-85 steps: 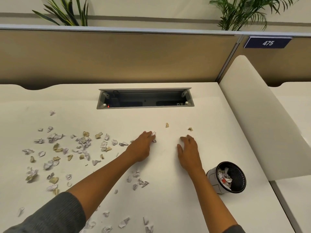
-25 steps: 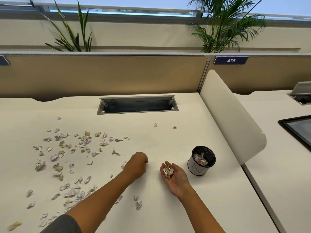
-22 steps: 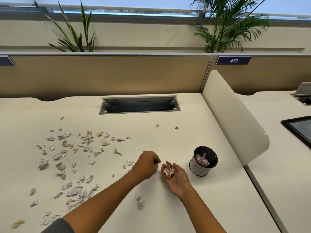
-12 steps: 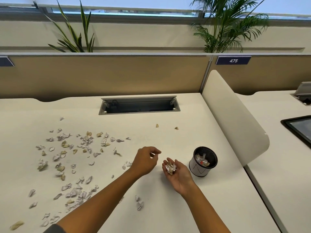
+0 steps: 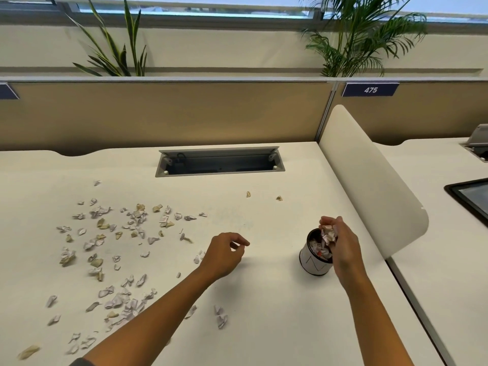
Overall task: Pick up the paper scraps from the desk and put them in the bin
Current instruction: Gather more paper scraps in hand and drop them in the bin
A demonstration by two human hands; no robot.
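Note:
Many white and tan paper scraps (image 5: 116, 241) lie scattered over the left half of the white desk (image 5: 264, 313). A small round bin (image 5: 313, 262) with a black rim stands right of centre, with scraps inside. My right hand (image 5: 340, 241) is tipped over the bin's mouth and cups a bunch of crumpled scraps (image 5: 328, 232). My left hand (image 5: 224, 253) hovers over the desk left of the bin, its fingers loosely curled around nothing. Two tan scraps (image 5: 248, 194) lie apart farther back.
A grey cable tray (image 5: 219, 162) is sunk into the desk at the back. A curved white divider (image 5: 369, 180) stands to the right of the bin, with a neighbouring desk and a dark tablet (image 5: 470, 196) beyond. Tan partition panels close the back.
My right hand has carried its handful of scraps rightward from beside my left hand and turned over the bin. My left hand has stayed near the desk's middle and holds nothing.

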